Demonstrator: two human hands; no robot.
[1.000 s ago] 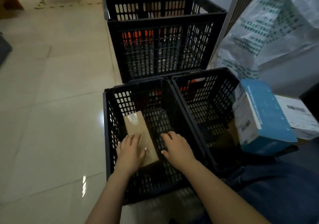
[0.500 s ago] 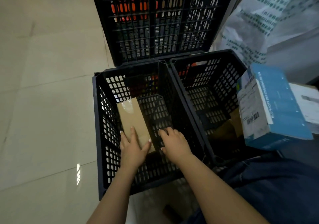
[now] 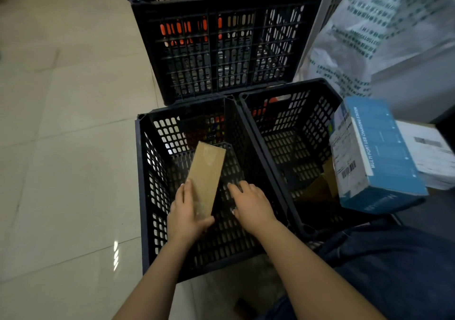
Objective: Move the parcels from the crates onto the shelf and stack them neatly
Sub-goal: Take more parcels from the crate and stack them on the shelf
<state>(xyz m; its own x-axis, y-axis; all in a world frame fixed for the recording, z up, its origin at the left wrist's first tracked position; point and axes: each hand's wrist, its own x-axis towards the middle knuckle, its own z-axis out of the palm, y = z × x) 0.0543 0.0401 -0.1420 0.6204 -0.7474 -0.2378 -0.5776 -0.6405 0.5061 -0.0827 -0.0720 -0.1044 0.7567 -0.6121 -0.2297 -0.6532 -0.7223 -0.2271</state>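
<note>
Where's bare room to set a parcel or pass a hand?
Free: tiled floor left of the left crate; its bottom beyond the right hand, beside the brown parcel; far half of the right crate. Crowded: its near right corner, cardboard beside the blue box.

Blue box (image 3: 384,152) (lengthwise): "MULTI PORT USB CHARGING STATION".
</note>
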